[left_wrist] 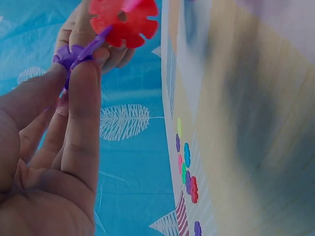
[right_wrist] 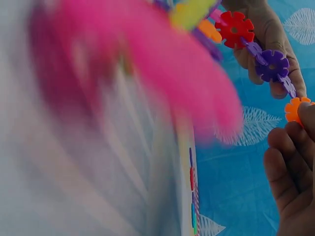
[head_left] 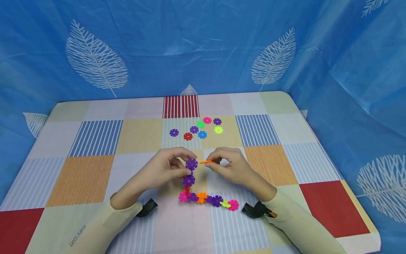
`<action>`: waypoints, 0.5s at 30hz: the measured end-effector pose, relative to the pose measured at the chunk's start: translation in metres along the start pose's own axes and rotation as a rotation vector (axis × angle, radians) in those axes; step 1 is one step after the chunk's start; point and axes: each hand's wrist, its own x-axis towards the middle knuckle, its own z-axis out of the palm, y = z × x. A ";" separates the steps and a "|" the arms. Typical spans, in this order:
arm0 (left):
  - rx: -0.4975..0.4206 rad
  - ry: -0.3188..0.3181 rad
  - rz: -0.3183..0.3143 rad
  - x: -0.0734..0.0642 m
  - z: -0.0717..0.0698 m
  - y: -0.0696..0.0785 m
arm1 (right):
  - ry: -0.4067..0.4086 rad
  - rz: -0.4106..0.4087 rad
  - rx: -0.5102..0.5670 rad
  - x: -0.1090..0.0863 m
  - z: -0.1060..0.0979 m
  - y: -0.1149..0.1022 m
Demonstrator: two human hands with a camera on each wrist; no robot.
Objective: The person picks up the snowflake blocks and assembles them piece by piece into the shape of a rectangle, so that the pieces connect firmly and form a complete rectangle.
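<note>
My left hand [head_left: 169,165] pinches the upper end of a chain of notched, flower-shaped plastic discs, at a purple disc [head_left: 191,164]. Below its fingers the chain runs down through a red disc [left_wrist: 125,22], then bends right through pink, purple, orange [head_left: 201,198] and yellow-green discs to a pink end disc [head_left: 233,205]. Between thumb and fingers, my right hand [head_left: 233,165] holds a single orange disc [right_wrist: 294,110], edge-on in the head view. It is close beside the top purple disc; whether they touch I cannot tell. The pink end looms blurred in the right wrist view.
Farther back on the patchwork-patterned tablecloth [head_left: 139,137] lie several loose discs, among them a red one [head_left: 188,136], a blue one [head_left: 202,134] and a yellow-green one [head_left: 218,130]. A blue curtain [head_left: 190,46] with white leaves hangs behind the table.
</note>
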 end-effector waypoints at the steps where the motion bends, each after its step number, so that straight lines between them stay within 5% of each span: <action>1: 0.006 0.001 0.007 0.000 0.000 0.000 | -0.003 -0.009 0.000 -0.001 0.000 0.001; 9: 0.004 0.012 0.086 0.001 -0.001 -0.003 | -0.024 -0.039 0.015 -0.003 0.001 0.004; 15: 0.035 0.040 0.058 0.002 0.002 -0.003 | -0.026 -0.040 -0.007 -0.003 0.002 0.004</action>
